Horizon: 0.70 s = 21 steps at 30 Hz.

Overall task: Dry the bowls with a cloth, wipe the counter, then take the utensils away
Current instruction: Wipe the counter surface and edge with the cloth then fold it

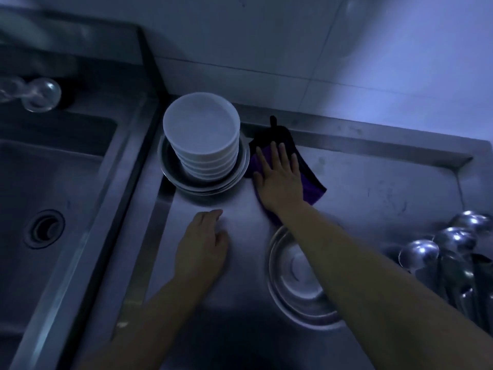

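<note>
- Steel worktop (373, 188) under dim blue light, tiled wall behind, with a sink (53, 182) along its left edge.
- Landmark: a stack of white bowls (202, 137), at least five rims countable, nested in shallow metal dishes at the worktop's back left corner.
- One purple-and-black cloth (310, 186) lies just right of the stack, its long axis running from the back wall toward the person.
- Right hand (280, 174) presses flat on the cloth, fingers spread and straight, pointing toward the wall.
- Left hand (202, 247) rests on bare steel in front of the stack, fingers relaxed, holding nothing; it sits nearer the bowls' front than the cloth.
- One upturned metal bowl (293, 279) sits in front and right of the stack, partly under the right forearm.
- Spoons (437, 249), at least four rounded bowls visible, lie far right of the stack; exact count unclear.
- Judged stage: wiping the worktop, with unwiped steel stretching rightward from the cloth.
</note>
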Tool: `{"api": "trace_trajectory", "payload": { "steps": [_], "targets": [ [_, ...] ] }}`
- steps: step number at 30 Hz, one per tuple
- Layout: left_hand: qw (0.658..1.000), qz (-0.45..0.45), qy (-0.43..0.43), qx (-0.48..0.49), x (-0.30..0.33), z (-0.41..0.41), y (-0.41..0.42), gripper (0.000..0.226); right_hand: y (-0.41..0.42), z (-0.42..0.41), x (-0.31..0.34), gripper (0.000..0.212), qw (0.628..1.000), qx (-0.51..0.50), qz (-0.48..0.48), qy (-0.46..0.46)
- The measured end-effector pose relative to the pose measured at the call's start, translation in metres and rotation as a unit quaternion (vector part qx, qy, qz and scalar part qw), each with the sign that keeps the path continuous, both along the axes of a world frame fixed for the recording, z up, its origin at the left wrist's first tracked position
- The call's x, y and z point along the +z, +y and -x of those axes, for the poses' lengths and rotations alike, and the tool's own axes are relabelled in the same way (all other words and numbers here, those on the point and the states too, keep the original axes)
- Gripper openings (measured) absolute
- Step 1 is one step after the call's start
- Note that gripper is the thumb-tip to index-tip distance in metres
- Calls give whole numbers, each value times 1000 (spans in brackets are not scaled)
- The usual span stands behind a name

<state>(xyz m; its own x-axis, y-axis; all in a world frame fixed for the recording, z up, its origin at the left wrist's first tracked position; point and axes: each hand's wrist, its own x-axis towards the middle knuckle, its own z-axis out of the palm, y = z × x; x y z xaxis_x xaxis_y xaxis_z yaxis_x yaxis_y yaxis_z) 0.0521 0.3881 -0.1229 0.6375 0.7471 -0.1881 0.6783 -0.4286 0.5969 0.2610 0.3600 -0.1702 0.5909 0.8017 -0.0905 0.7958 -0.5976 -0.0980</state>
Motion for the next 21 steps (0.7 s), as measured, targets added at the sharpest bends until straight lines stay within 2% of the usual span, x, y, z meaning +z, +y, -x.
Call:
{"api": "trace_trajectory", "payload": {
  "steps": [6,11,16,19,21],
  "targets": [
    [1000,-6,-22,2,-13,-30,-12,41,37,-47,-2,54,984,173,5,-33],
    [1000,8,-19,-15,-9,-55,-30,40,10,-65,-1,54,984,174,9,-21],
    [999,3,-28,-39,2,-82,-47,38,-68,-102,5,53,999,52,6,-17],
    [998,7,-35,-56,6,-92,-58,37,-111,-116,7,53,995,-100,-13,-15],
    [997,9,-40,-67,7,-95,-63,36,-125,-119,6,55,973,-231,-12,-14]
  ]
}}
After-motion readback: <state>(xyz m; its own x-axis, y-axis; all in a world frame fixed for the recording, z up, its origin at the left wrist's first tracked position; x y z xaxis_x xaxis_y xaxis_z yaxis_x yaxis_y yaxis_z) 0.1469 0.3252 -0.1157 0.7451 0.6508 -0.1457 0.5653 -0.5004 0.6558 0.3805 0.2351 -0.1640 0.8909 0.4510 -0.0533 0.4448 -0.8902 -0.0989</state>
